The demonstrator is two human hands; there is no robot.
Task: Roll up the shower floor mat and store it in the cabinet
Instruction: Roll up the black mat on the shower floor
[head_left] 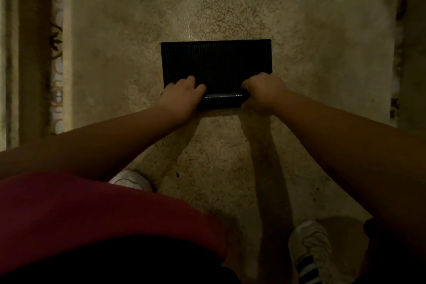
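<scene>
Dim speckled stone floor (230,168) holds a black mat (216,62) lying flat except its near edge, rolled under the left hand (182,97) and right hand (265,90), both with fingers curled onto it.

Black mat (216,62) — near edge rolled

mottled beige floor (299,37) carries black mat (216,62), flat at far end, near edge curled into roll. two pale shoes (310,249) stand nearer, well apart from mat.
</scene>
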